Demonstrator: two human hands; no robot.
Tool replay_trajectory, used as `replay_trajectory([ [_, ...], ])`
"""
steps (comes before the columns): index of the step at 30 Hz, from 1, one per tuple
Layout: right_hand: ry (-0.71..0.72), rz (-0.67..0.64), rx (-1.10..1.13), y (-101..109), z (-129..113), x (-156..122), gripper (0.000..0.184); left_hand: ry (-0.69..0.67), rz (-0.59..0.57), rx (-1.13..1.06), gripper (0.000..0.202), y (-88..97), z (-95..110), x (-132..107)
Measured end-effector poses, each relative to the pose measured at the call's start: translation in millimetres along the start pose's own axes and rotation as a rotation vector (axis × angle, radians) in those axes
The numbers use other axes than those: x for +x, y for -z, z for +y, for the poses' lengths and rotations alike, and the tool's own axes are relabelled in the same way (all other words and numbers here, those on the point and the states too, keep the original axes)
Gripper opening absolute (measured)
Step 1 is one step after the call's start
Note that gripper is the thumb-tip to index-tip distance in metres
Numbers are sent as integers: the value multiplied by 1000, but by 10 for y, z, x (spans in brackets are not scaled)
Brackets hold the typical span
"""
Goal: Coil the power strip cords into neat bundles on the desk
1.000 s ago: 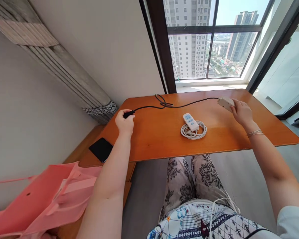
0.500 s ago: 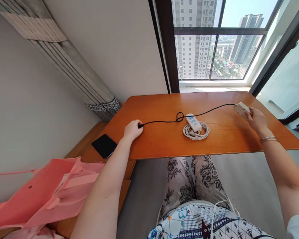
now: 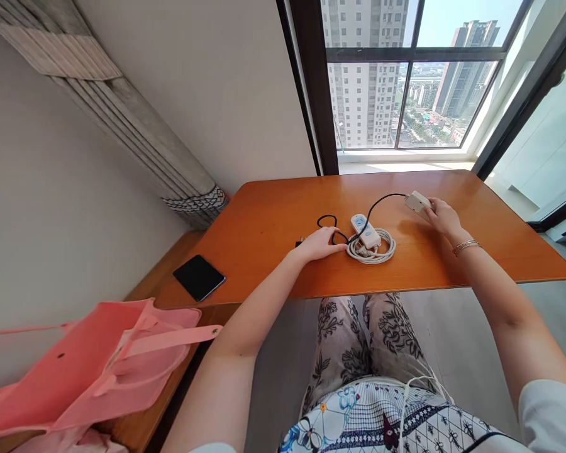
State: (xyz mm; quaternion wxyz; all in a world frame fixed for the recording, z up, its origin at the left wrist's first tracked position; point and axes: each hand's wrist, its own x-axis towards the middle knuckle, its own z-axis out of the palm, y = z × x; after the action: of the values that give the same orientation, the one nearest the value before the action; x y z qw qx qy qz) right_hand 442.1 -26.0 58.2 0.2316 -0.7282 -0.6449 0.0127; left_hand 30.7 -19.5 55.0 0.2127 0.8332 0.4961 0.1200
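My right hand (image 3: 446,220) grips a small white box-shaped adapter (image 3: 417,202) above the right part of the wooden table (image 3: 273,277). A thin black cable (image 3: 370,212) runs from that adapter, bends down across a white power strip (image 3: 366,231) and makes a loose loop near my left hand (image 3: 321,244). With thumb and fingers apart, my left hand reaches over the cable's loop beside the strip's coiled white cord (image 3: 385,250). Just behind the left wrist, the cable's black end (image 3: 299,243) shows in part.
A dark-screened phone or small tablet (image 3: 199,277) lies at the table's left corner. Lower left, a pink bag (image 3: 99,365) stands open on a wooden surface. A patterned curtain (image 3: 195,201) hangs left of the window (image 3: 410,107) behind the table.
My left hand has let go of the cable's black end and moved right to the loop. My right hand has brought the adapter left, so the stretched cable now hangs slack and curved.
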Motion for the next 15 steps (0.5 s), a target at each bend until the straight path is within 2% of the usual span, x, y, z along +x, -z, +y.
replay_trajectory([
  [4, 45, -86, -73, -117, -144, 105, 45, -89, -31, -142, 33, -86, 11, 74],
  [6, 59, -129, -132, -167, -207, 149, 44, -100, -24, -267, 30, -100, 23, 83],
  [9, 69, -147, -211, -196, -338, 161, 41, -5, 12, -575, 30, -57, 59, 90],
  [11, 127, -55, -188, -187, -502, 100, 44, 81, 91, -808, 31, 23, 107, 111],
  [13, 232, 57, -66, -176, -761, -24, 43, 125, 215, -1026, 33, 131, 193, 154],
  [15, 336, 38, 138, -186, -1106, -189, 36, 114, 337, -1230, 34, 240, 334, 211],
])
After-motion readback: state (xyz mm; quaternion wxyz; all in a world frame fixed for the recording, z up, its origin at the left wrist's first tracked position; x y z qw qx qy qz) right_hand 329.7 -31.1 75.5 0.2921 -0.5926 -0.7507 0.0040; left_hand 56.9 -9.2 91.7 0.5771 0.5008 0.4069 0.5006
